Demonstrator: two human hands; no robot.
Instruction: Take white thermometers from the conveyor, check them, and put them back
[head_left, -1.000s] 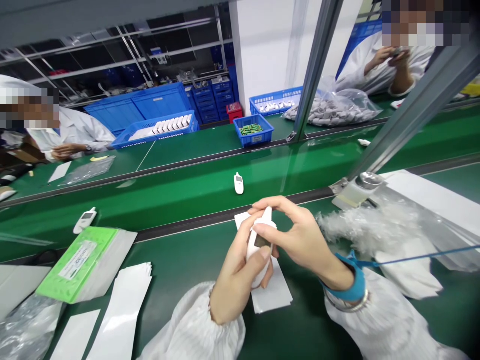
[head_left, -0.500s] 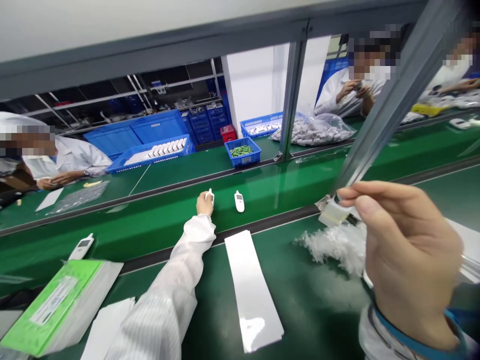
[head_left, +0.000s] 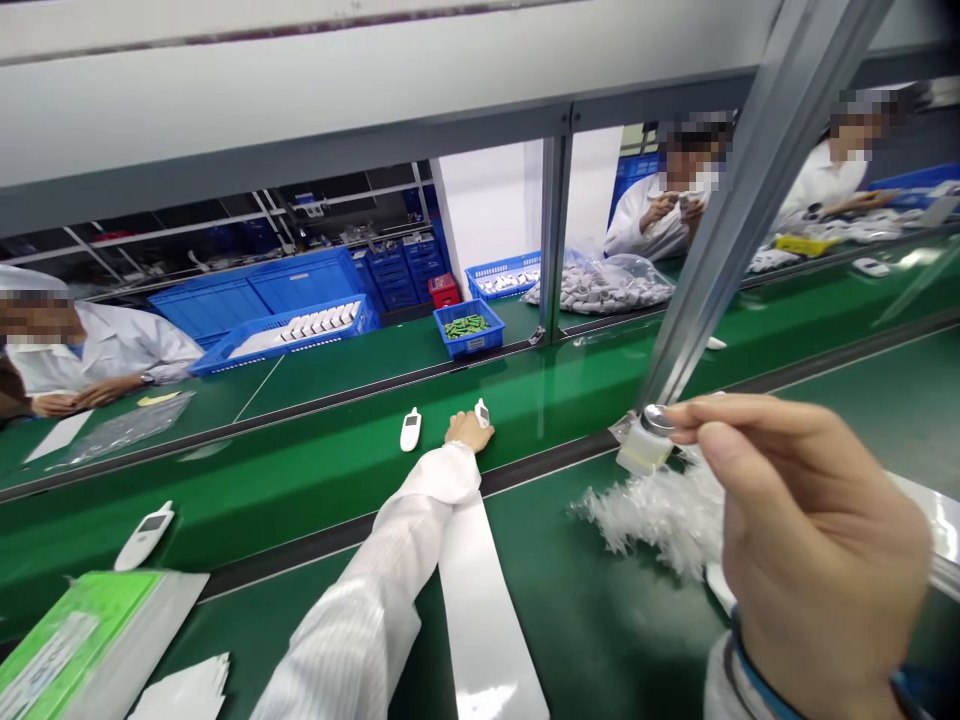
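My left hand (head_left: 470, 432) reaches forward over the green belt (head_left: 300, 450), its fingers closed around the lower part of a white handheld thermometer (head_left: 482, 411) with a small dark screen. Just left of it lies a similar white thermometer (head_left: 410, 430). Raised close to the camera, my right hand (head_left: 817, 510) has thumb and forefinger pinched together; anything between the tips is too small or hidden to make out. Behind those fingertips stands a small translucent bottle (head_left: 643, 448) with a metal cap, and crumpled clear plastic film (head_left: 660, 515) lies below it.
A white strip (head_left: 487, 610) lies on the near bench. At left are a green packet (head_left: 90, 630) and another thermometer (head_left: 145, 537). A metal post (head_left: 720, 220) rises at right. Across the belt are blue bins (head_left: 469, 342) and several co-workers in white.
My left hand has left one thermometer lying on the belt and moved right onto the other, which now tilts slightly. My right hand stays pinched. The whole view has shifted a little.
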